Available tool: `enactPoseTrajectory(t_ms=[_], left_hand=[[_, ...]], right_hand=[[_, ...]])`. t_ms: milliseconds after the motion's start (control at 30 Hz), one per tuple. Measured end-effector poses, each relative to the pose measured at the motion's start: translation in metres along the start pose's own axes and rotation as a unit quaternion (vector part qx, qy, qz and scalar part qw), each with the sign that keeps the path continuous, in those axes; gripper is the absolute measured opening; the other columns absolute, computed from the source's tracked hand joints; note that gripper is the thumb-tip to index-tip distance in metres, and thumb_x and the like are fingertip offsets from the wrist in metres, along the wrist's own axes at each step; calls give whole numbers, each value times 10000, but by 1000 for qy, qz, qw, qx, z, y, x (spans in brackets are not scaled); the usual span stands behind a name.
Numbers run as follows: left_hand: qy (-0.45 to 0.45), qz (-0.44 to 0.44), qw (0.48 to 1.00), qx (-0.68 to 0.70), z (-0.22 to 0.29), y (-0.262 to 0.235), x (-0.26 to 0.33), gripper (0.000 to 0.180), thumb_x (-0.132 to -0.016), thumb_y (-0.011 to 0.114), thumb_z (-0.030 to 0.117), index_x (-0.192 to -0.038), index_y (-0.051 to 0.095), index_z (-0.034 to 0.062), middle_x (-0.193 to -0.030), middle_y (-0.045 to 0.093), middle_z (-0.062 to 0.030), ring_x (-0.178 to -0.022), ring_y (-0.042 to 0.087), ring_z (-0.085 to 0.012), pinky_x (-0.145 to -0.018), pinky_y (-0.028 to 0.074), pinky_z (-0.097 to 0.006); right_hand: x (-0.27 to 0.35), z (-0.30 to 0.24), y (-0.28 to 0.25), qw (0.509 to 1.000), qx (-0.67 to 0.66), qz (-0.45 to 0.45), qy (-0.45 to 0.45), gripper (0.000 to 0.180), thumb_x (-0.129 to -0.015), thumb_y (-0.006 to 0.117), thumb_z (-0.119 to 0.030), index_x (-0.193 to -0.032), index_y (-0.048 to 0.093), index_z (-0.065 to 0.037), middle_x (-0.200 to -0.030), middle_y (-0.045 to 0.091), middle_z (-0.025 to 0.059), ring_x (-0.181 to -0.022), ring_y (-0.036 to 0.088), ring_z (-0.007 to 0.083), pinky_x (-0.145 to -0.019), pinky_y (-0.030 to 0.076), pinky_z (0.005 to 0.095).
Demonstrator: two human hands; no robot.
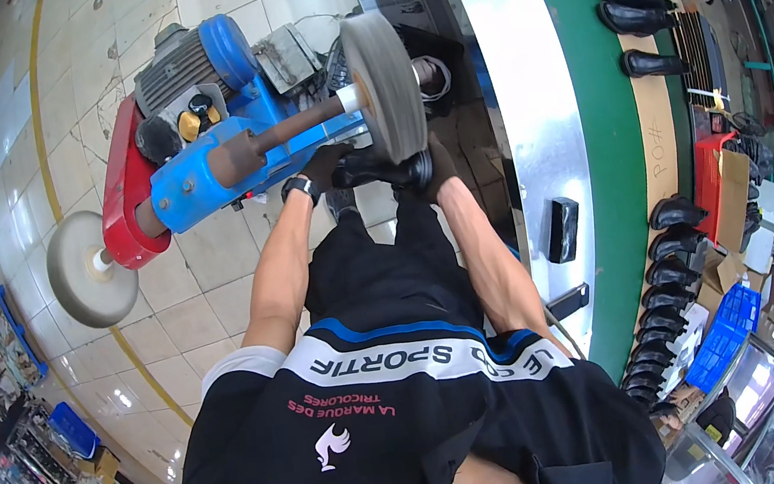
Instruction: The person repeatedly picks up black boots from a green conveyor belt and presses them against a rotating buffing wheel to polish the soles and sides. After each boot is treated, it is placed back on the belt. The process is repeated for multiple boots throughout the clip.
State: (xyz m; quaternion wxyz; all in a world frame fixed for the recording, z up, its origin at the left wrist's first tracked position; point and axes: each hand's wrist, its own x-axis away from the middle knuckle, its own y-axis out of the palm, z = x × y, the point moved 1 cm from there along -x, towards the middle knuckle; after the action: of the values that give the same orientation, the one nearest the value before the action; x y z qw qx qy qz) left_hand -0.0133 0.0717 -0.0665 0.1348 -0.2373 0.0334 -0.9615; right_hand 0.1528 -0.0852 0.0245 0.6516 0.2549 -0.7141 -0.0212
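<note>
A shiny black shoe (383, 171) is held between my two hands, right up against the lower edge of a grey buffing wheel (387, 90). My left hand (326, 164), in a dark glove with a watch at the wrist, is closed on the shoe's left end. At its right end, my right hand (440, 165), also dark-gloved, grips it. The wheel hides part of the shoe's upper side, and most of my fingers are hard to make out. The wheel's surface looks streaked, and its shaft runs left into a blue polishing machine (196, 183).
A second pale wheel (90, 271) sits at the machine's left end, beside a red belt guard (125, 172). Behind stands a grey motor (177, 67). To my right is a metal-edged bench with a black block-shaped object (562, 228); rows of black shoes (628, 6) lie past the green strip.
</note>
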Motion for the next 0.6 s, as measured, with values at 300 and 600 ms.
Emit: enactPoseTrajectory(t_ms=[300,600], left_hand=[[-34,-87,916,-390,-36,-36,-3,479,-749,674,435,-1047,709,63,-1016,677,-244,-1047,632,-389,-883,495,-440],[0,-137,962,-236,65,69,3,485,-809,653,412,-1131,668,51,-1086,654,-262,-1075,621,-388,-892,489,-427]], right_hand=[[-53,-23,0,990,115,82,21,561,-800,568,-516,-1245,584,-175,-1134,662,112,-1086,619,277,-931,495,422],[-52,-27,-145,550,707,146,-420,582,-638,833,-405,-1141,648,-177,-1061,674,166,-1041,633,315,-893,510,402]])
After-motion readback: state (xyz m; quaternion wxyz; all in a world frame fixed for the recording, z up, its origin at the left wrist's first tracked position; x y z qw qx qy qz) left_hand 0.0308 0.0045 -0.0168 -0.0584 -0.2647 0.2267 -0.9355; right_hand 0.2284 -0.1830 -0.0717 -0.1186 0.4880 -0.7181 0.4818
